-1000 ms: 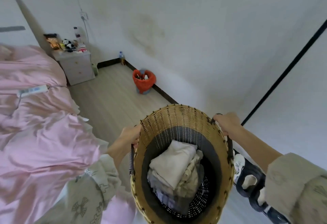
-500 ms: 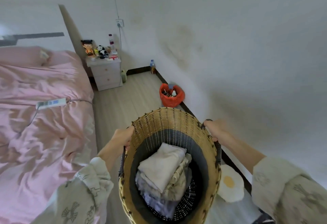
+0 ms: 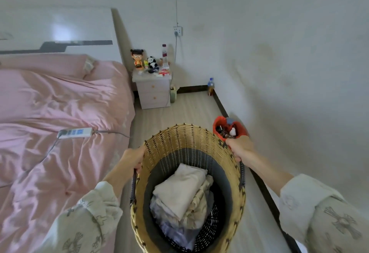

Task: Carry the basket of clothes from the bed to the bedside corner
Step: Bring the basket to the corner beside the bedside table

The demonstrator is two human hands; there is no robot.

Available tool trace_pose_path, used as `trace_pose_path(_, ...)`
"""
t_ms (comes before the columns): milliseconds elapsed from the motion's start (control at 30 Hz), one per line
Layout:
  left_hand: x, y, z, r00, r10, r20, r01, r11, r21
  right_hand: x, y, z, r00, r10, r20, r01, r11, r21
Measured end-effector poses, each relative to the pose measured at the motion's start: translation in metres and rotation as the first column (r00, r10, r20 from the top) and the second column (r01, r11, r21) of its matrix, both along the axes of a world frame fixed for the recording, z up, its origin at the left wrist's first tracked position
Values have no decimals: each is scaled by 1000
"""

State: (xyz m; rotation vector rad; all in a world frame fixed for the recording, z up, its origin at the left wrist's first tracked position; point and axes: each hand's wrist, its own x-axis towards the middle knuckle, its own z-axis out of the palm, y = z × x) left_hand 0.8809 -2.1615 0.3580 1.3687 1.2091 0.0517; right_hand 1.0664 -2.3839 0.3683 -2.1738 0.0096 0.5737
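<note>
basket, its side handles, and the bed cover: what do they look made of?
Basket: woven tan strips, rattan or plastic wicker, matte; the lower part is dark open mesh, likely plastic. Handles: dark ribbed loops, maybe wrapped cord; unclear. Both hands grip them, left hand, right hand. Bed cover: pink fabric with soft sheen and creases, satin-like.

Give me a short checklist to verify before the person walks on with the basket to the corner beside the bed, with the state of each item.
1. Left hand closed on its side of the basket: ok.
2. Right hand closed on the other handle: ok.
3. Clothes lie low inside the basket, nothing hangs over the rim: ok.
4. Floor strip between bed and wall is free up to the nightstand: ok.
5. Red bucket stands by the wall, close to the basket's right side: not ok, pass it with care.
6. Floor directly under the basket: cannot tell, hidden.
</note>
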Motion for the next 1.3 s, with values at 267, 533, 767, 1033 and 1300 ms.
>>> trace_pose_path(267, 120, 93, -8, 992, 126, -17, -127, 991, -32, 157, 121, -11, 996, 82, -20, -83, 995, -61)
trace_pose_path(533, 267, 215, -26, 994, 82, -74, -87, 994, -63, 302, 236, -21, 983, 97, -154, -110, 991, -80)
trace_pose_path(767, 410, 312, -24, 994, 20, -108, -27, 998, -61, 423, 319, -27, 986, 82, -143, -101, 986, -131)
trace_pose_path(1033, 582, 406, -43, 994, 10, -110, -13, 999, -33, 597, 412, -58, 984, 56, -170, -85, 982, -169)
trace_pose_path(1300, 746, 480, -58, 989, 38, -143, -50, 995, -83, 763, 490, -66, 989, 70, -127, -93, 978, -187)
